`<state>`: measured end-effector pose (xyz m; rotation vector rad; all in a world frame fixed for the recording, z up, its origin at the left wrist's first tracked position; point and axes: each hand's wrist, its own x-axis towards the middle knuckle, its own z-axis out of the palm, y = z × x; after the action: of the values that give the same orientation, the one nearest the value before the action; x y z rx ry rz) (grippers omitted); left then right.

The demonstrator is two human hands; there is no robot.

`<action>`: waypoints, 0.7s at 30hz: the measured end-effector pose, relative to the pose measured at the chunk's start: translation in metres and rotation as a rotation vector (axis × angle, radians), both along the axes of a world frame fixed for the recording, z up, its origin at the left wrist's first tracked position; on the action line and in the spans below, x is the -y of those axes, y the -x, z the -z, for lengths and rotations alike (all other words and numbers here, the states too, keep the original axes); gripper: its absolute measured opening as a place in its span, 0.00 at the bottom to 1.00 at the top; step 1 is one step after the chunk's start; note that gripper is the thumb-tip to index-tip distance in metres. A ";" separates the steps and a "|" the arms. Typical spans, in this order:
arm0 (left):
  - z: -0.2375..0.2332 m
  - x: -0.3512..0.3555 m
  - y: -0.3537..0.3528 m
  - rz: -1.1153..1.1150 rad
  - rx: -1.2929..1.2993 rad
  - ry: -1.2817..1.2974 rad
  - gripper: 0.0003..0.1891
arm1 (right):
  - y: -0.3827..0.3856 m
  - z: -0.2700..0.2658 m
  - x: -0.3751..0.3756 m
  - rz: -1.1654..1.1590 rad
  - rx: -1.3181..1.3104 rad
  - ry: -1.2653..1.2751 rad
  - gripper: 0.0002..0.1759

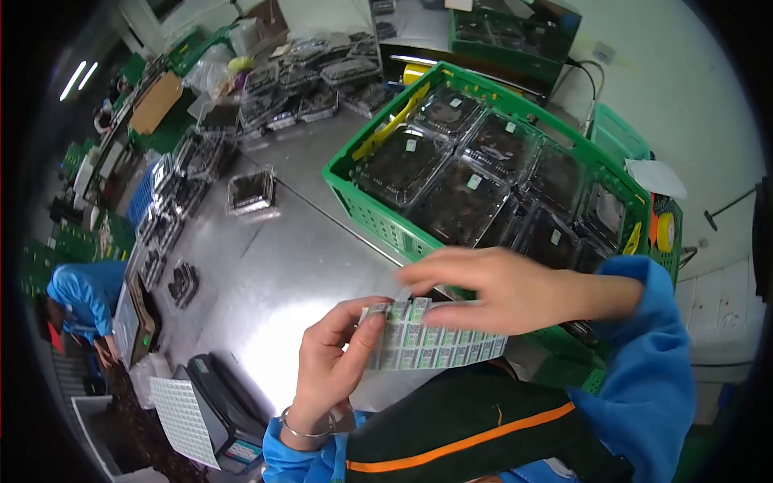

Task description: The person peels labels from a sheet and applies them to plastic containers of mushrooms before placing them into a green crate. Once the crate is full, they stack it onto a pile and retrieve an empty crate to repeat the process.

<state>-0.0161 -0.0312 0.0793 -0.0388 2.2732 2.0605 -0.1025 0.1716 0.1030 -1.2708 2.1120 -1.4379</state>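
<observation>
My left hand grips the left end of a sheet of small green-and-white printed labels, with the thumb on the front face. Across the sheet's top edge reaches my right hand, slightly blurred. Its fingertips are at a small pale label standing up from the sheet, and its thumb lies lower, over the printed rows. Just beyond my right hand is a green crate, packed with clear plastic boxes of dark contents. Several of the box lids bear a small label.
More clear boxes are piled at the back of the metal table; a single box lies nearer. At lower left are another label sheet and a dark device. A person in blue bends at far left.
</observation>
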 end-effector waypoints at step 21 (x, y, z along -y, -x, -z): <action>0.027 -0.009 0.016 -0.259 -0.112 0.357 0.16 | 0.107 0.013 -0.160 0.851 0.349 0.105 0.12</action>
<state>-0.0326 -0.0218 0.0522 -0.2565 2.8113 1.7663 -0.2092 0.3319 0.0898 -0.0526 2.4338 -1.9062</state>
